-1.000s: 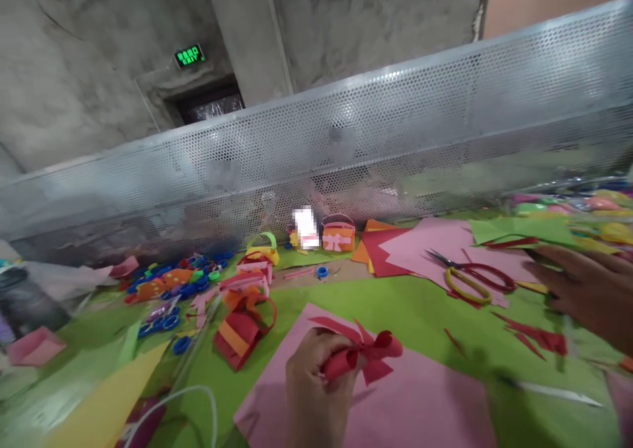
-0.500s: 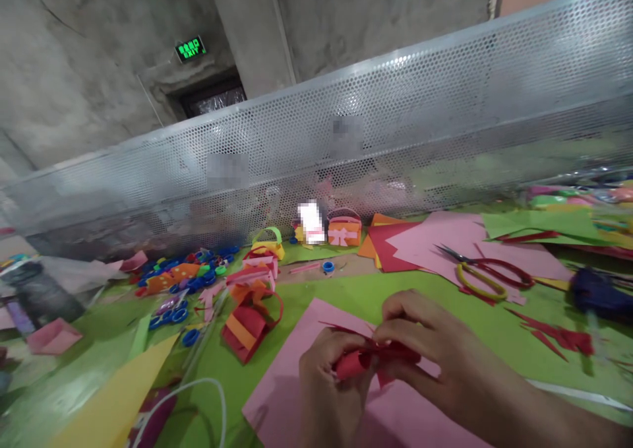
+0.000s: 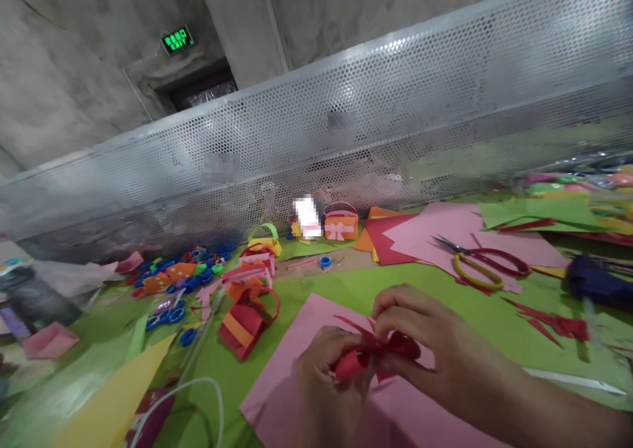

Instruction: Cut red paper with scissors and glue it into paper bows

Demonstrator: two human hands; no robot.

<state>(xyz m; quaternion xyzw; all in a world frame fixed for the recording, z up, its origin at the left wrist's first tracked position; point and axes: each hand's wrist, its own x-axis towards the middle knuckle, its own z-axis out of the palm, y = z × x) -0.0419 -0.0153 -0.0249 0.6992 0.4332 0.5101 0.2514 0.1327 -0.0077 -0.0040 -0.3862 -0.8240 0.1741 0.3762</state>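
Note:
Between my two hands is a red paper bow (image 3: 353, 363) with looped sides and thin strips sticking out. My left hand (image 3: 329, 369) is closed around its left loop. The fingertips of my right hand (image 3: 415, 332) pinch the bow near its middle and right loop, hiding part of it. Both hands are above a pink sheet of paper (image 3: 291, 362) on the green table. A small red paper bag (image 3: 242, 329) with an orange band and a red handle lies left of the sheet.
Scissors (image 3: 479, 263) with red and yellow handles rest on pink paper at the right, near red scraps (image 3: 558, 322) and a dark blue glue gun (image 3: 598, 280). Blue rings and small paper bags lie left. A perforated metal panel (image 3: 277, 138) stands behind.
The red strips have shifted within my fingers, and the bow's right loop shows more fully. My right hand has turned slightly. The whole view has moved a little.

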